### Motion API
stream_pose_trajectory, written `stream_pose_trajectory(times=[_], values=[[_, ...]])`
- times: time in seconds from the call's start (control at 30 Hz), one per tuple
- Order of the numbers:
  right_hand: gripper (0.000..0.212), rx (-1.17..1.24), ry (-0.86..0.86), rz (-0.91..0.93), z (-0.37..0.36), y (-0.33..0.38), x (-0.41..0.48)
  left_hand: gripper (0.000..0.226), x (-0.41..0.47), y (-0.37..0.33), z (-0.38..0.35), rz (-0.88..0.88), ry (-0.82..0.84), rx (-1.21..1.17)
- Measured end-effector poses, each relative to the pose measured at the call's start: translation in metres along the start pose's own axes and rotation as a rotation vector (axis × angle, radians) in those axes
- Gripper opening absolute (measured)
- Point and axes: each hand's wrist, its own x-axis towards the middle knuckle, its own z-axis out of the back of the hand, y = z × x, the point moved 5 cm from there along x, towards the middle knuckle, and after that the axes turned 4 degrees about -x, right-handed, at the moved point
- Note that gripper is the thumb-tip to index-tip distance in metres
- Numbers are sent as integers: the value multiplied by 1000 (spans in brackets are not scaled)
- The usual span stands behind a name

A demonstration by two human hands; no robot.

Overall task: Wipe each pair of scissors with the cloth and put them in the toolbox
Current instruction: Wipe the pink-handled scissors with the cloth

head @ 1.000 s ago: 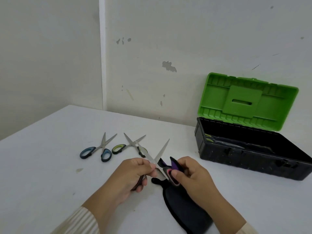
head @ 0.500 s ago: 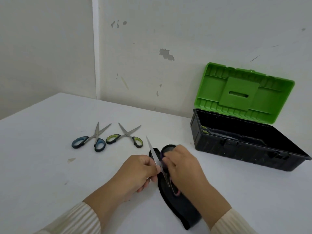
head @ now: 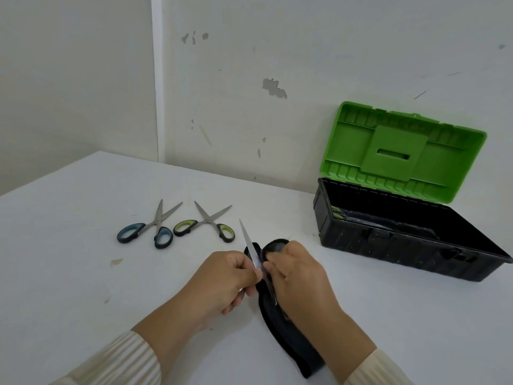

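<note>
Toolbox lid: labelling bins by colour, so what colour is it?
Bright green lid, clearest in the head view.

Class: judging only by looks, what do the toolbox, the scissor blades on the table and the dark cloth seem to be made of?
Toolbox: moulded plastic, probably; black body, green lid with ribs, dull sheen.
Blades of the blue-handled scissors and green-handled scissors: likely steel; grey and shiny.
Cloth: soft dark fabric; matte and limp on the table.

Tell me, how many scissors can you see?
3 clearly: blue-handled scissors and green-handled scissors on the table, one pair in the hands. The toolbox may hide more.
</note>
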Motion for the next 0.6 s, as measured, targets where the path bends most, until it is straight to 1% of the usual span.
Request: stream_pose_trajectory(times=[0.03,0.1,0.17,0.2,0.23,0.27,0.3,0.33,0.4,0.43,0.47,0.53,0.57,0.6], values=[[20,-10,18,7,-2,-1,0,20,0,0,0,-2,1,7],[18,-28,-15,-119,5,-18,7,18,-1,-1,0,2,23,27],[14,-45,-168,-261,22,-45,13,19,-2,-2,1,12,48,34],[11,24,-241,-328,32,-54,11,20,-2,-2,2,15,49,27],[10,151,-273,-372,36,-57,7,21,-1,-2,3,18,42,16],[15,254,-279,-369,37,-50,3,22,-1,-2,4,20,32,6],[21,306,-249,-306,33,-40,-1,23,0,-2,5,21,24,0],[21,275,-173,-204,27,-26,-2,23,0,-2,5,21,19,-3],[13,86,-11,3,7,-4,-5,22,-1,-2,4,16,25,3],[15,25,3,47,-1,-6,-5,21,-2,-1,3,14,32,12],[17,14,-17,1,-1,-14,-1,21,-2,-1,4,15,40,23],[19,60,-125,-187,10,-39,6,21,-2,-2,8,18,50,25],[20,94,-157,-247,17,-49,7,22,-2,-3,10,19,51,7],[21,127,-130,-269,21,-54,6,23,-1,-4,12,19,48,-21]])
